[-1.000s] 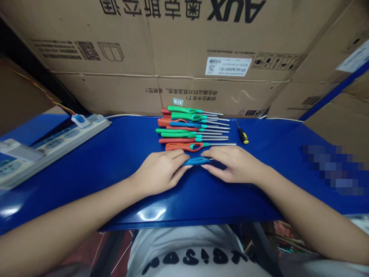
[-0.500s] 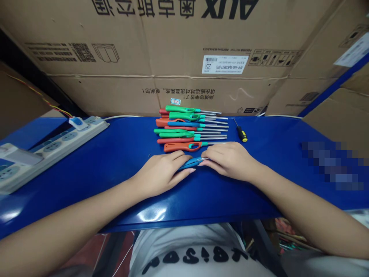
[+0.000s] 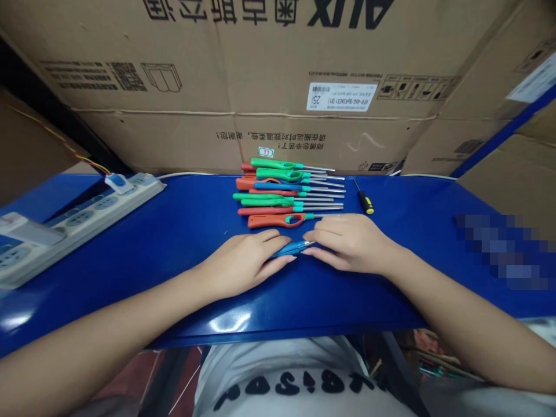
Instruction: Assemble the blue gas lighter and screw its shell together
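Note:
My left hand (image 3: 249,260) is closed around the blue handle of a lighter (image 3: 290,249), low over the table. At the lighter's right end, my right hand (image 3: 347,240) pinches the short bit of metal that shows; the rest of that end is hidden under my fingers. Just beyond my hands lies a pile of long-nosed lighters (image 3: 267,202) with red, green, orange and blue handles, their metal tubes pointing right. Closest to my fingers is an orange lighter (image 3: 269,221), its tube tip partly behind my right hand.
A small black and yellow screwdriver (image 3: 365,201) lies right of the pile. On the left a white power strip (image 3: 98,211) runs along the blue table (image 3: 174,231). Big cardboard (image 3: 269,63) stands behind, with a small numbered label (image 3: 266,152) by the pile. A tiny metal piece (image 3: 226,232) lies near my left hand.
The blue lighter has turned slightly between my hands, and the dark gap along its handle looks narrower. My right fingertips have shifted a little over its metal end. The pile has stayed put.

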The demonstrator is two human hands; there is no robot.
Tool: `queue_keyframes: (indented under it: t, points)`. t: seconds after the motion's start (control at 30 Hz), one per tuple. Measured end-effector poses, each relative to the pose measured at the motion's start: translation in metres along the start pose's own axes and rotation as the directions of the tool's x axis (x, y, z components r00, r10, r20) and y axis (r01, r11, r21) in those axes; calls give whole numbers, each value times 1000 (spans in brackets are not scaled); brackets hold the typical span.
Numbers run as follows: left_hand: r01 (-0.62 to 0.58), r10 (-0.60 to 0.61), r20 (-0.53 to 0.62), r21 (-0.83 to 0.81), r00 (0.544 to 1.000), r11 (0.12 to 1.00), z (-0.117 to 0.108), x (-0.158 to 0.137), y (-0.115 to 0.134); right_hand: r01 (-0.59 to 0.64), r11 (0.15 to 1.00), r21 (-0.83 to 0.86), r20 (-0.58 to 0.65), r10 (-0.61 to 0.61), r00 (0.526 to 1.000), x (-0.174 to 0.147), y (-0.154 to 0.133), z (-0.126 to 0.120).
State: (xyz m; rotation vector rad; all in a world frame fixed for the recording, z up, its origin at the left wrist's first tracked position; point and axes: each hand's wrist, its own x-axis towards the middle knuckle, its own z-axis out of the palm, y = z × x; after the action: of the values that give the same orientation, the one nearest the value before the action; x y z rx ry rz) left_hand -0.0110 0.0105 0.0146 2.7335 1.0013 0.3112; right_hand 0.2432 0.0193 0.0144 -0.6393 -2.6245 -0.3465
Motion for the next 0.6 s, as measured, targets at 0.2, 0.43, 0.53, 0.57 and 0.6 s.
queue_keyframes:
  t: [0.2,0.43,0.53,0.57,0.6]
  points:
    - [-2,2,-26,32,1000,999,-3,-1,-1,2,1000,29,40,-3,999,0,3,-4]
    - [8,-7,-10,56,1000,998,-6,-1,1,18,999,-31,12,-18,1000,-1,4,-7]
    - [0,0,0,70,1000,998,-5,-1,1,16,1000,-9,32,-16,999,0,2,-9]
    - [-3,3,0,79,1000,997,-5,-1,2,18,1000,-3,43,-18,999,0,1,-8]
    - [-3,3,-2,94,1000,996,-4,-1,2,22,1000,-5,55,-22,998,1,0,-7]
